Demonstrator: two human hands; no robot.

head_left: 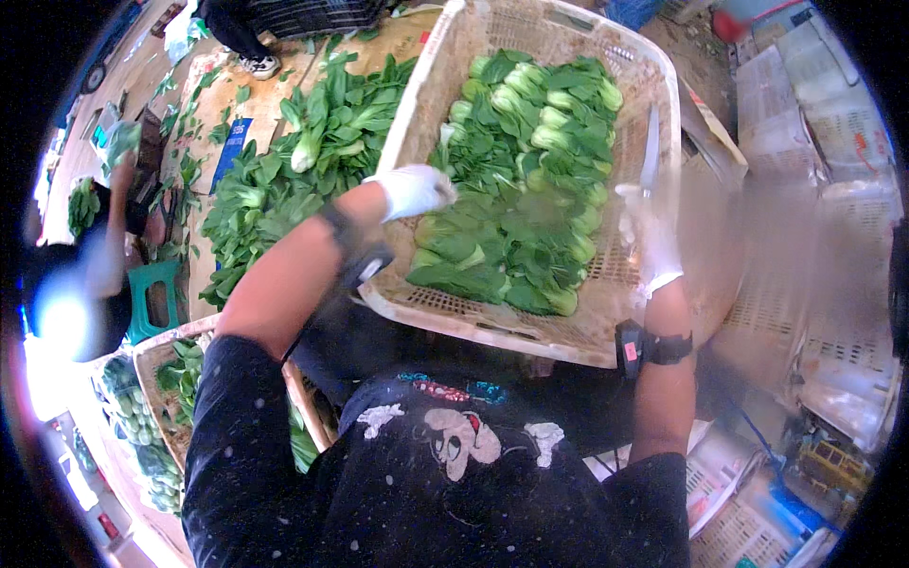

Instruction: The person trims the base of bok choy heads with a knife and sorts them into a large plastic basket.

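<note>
A large off-white plastic crate stands in front of me, with rows of trimmed green bok choy laid in it. My left hand, in a white glove, is at the crate's left side with its fingers curled in. Nothing shows between them. By the right wall my right hand, also gloved, is closed around a knife. Its blade points away from me and its handle is hidden in the hand. Left of the crate lies a heap of loose leafy bok choy.
At the left a person holds greens near a green stool. Another crate with bok choy stands at my lower left. Stacked pale crates line the right. A black crate sits at the far side. Loose leaves litter the cardboard.
</note>
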